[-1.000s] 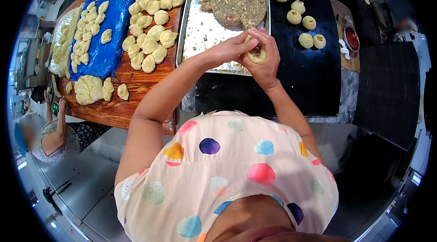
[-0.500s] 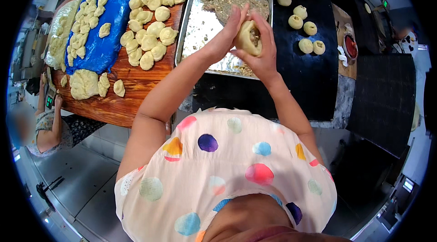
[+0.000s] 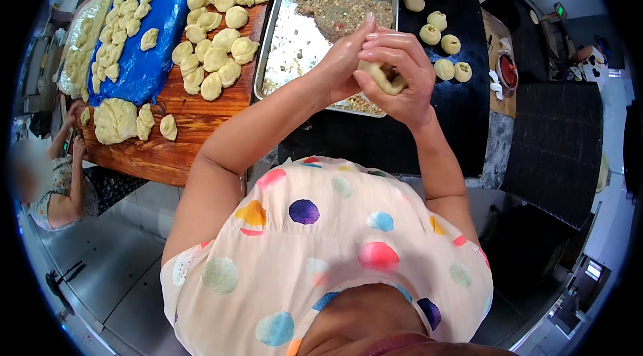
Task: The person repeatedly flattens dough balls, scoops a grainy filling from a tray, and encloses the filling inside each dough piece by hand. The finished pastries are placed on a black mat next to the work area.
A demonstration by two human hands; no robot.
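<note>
Above the near edge of the metal tray, both hands cup a stuffed dough ball (image 3: 388,81) with a round opening at its top. My right hand (image 3: 416,78) wraps its fingers round the far side, the thumb on the near rim. Pressed against the dough from the left is my left hand (image 3: 343,64), its fingers held together and pointing up; the fingers partly overlap those of the right hand. Brown chopped filling (image 3: 351,11) lies heaped in the metal tray (image 3: 269,54) behind the hands. The underside of the dough is hidden.
On the black tabletop (image 3: 462,128) to the right stand several stuffed dough balls (image 3: 430,34). Several dough pieces (image 3: 216,59) lie on the wooden table (image 3: 201,118) at left, others on a blue plastic-wrapped slab (image 3: 157,54). Co-workers are at far left and far right.
My hands have moved slightly right and nearer to me with the dough ball. The right fingers have curled further round it, and its opening has turned upward and looks rounder.
</note>
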